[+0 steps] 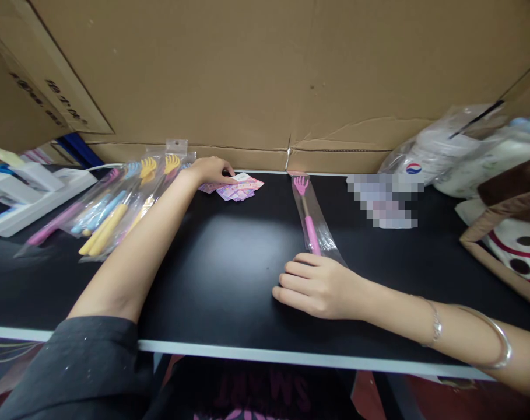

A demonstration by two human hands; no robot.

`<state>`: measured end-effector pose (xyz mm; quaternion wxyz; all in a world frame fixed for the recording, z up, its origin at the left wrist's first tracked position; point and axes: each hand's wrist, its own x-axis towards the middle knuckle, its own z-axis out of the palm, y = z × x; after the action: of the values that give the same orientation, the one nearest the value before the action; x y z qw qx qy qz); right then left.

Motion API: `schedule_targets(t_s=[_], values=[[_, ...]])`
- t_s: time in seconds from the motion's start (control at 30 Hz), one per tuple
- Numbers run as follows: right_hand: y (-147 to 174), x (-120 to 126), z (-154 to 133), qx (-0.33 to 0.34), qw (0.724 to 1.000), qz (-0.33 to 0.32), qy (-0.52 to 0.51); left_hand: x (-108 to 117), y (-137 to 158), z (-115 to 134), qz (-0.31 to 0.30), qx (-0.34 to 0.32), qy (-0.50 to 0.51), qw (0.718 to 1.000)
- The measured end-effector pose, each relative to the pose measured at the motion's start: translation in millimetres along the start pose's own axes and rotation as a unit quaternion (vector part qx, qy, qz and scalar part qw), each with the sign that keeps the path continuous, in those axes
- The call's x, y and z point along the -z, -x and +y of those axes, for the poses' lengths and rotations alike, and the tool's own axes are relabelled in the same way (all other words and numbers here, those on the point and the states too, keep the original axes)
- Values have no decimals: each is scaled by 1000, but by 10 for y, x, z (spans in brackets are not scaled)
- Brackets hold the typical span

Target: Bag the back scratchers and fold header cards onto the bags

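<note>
My left hand [213, 171] reaches to the back of the black table, where its thumb and fingertips pinch at a fanned pile of small pink and purple printed cards [236, 191]. Near the middle, a pink back scratcher [311, 233] lies in a clear plastic sleeve [323, 230], its claw end pointing away from me. My right hand [319, 286] rests palm down over the sleeve's near end, fingers stretched to the left; whatever is under the palm is hidden. Left of my left forearm lie several bagged back scratchers [105, 216] in yellow, blue and pink.
A white power strip [41, 195] sits at the far left. Tall cardboard [265, 76] closes off the back. On the right are a bagged white container with a round logo [431, 154], a blurred-out patch [382, 201] and a fabric bag [509, 245]. The table's pale front edge [269, 352] runs below my arms.
</note>
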<state>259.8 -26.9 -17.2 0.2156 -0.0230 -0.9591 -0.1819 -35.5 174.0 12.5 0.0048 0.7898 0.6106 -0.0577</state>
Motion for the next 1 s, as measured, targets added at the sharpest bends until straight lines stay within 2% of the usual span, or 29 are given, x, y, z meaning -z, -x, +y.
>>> schedule_targets(t_s=[0.13,0.3,0.43,0.5,0.63,0.7,0.77,0.9,1.0], values=[[7,-10,-3,-1,1000,-4,-10,-25,-66,-33,-22,-12,24,999],[18,-17,6,-14,1000,-17,-21,32,-39,-19,0,-25,64,998],[31,-33,23,-41,998,-18,-39,109,-1,-10,6,-75,154,985],[35,-38,25,-40,998,-21,-37,148,19,-2,18,-92,197,976],[32,-31,20,-29,999,-29,-35,303,136,86,73,-74,207,973],[29,-25,16,-28,999,-26,-35,436,243,206,113,-69,190,973],[28,-21,14,-28,999,-23,-36,588,371,393,177,-95,151,968],[24,-17,11,-25,999,-29,-35,808,635,906,266,-205,88,938],[17,-10,11,-24,999,-25,-36,785,813,1254,291,-296,24,910]])
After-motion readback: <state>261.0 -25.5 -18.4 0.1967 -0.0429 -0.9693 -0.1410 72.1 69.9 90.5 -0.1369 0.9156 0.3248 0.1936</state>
